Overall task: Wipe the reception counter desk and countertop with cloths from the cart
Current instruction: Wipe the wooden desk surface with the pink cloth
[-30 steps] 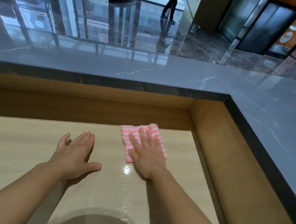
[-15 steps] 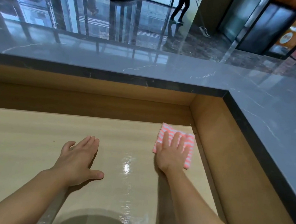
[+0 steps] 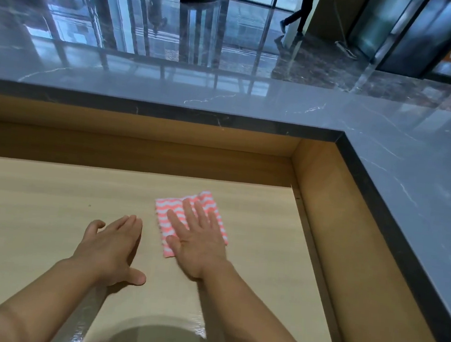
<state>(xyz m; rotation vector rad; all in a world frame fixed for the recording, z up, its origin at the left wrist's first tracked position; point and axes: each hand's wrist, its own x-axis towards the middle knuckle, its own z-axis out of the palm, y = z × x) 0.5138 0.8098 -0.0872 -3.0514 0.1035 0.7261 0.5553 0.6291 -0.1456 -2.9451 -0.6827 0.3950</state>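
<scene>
Countertop [image 3: 171, 90]: grey marble, L-shaped, wraps the lower wooden desk [image 3: 32, 220].
Left hand [image 3: 111, 250] lies flat on desk, fingers mostly straight, holding nothing. Right hand [image 3: 200, 240] is flat, fingers spread, pressing pink-striped cloth [image 3: 163, 210] onto desk just beside left hand, apart from side panel [image 3: 326, 209].

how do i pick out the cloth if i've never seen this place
Below the L-shaped grey marble countertop sits a pale wooden desk. Toward its right side, the right hand presses flat on the cloth, the left hand resting on bare wood beside it. The cloth is a square with pink and white wavy stripes, the only patterned thing there.
</scene>
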